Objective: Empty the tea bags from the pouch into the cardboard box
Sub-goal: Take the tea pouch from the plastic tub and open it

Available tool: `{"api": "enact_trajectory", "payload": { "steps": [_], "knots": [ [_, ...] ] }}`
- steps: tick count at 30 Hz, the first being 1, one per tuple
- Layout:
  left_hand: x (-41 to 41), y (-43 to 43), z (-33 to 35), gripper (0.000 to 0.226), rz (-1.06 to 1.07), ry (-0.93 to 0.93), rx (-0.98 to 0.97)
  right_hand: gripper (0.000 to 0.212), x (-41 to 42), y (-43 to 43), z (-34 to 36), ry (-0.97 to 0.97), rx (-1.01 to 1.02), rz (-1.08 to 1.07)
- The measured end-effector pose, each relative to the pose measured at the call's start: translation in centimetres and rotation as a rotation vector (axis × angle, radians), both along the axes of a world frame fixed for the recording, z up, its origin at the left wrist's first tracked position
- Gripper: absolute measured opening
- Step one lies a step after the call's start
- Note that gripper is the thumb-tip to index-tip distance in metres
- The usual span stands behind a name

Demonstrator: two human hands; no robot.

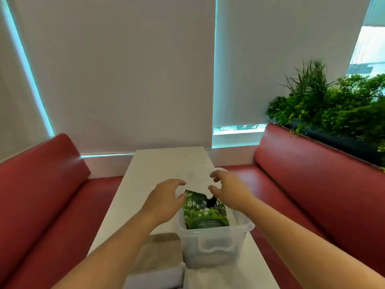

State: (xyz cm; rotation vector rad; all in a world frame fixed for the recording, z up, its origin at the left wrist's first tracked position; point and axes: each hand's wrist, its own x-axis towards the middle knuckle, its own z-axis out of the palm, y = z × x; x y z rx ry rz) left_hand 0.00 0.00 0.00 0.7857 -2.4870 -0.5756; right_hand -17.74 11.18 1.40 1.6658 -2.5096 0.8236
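A green tea pouch (203,211) with white lettering stands upright inside a clear plastic bin (212,245) on the white table (164,163). My left hand (166,200) hovers at the bin's left rim, fingers spread, thumb close to the pouch's top left corner. My right hand (227,187) hovers over the bin's far right side with curled, spread fingers, just above the pouch's top. Neither hand holds anything. A shallow cardboard box (160,261) with a white front wall lies to the left of the bin, partly under my left forearm.
Red padded benches (52,195) flank the table on both sides. White roller blinds cover the windows behind. Green plants (333,107) stand in a dark planter behind the right bench.
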Motion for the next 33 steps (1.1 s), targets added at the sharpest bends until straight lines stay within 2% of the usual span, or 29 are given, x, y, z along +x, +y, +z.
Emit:
{"api": "enact_trajectory", "payload": {
  "steps": [6, 14, 26, 29, 33],
  "knots": [
    [-4.3, -2.2, -5.5, 0.071, 0.086, -0.226, 0.094, 0.06, -3.8, -3.5, -5.6, -0.039, 0.331, -0.033],
    [-6.0, -3.3, -9.0, 0.082, 0.124, -0.334, 0.073, 0.069, -7.0, -9.3, -10.2, 0.078, 0.591, -0.002],
    [-5.8, -3.0, -9.3, 0.082, 0.143, -0.297, 0.046, 0.049, -10.0, -14.7, -15.1, 0.057, 0.792, 0.088],
    [-5.9, -3.0, -9.3, 0.082, 0.143, -0.299, 0.049, 0.042, -10.1, -15.3, -15.6, 0.127, 0.873, 0.114],
    [-5.9, -3.1, -9.3, 0.083, 0.145, -0.316, 0.048, 0.029, -9.6, -15.6, -14.8, 0.285, 0.886, 0.142]
  ]
}}
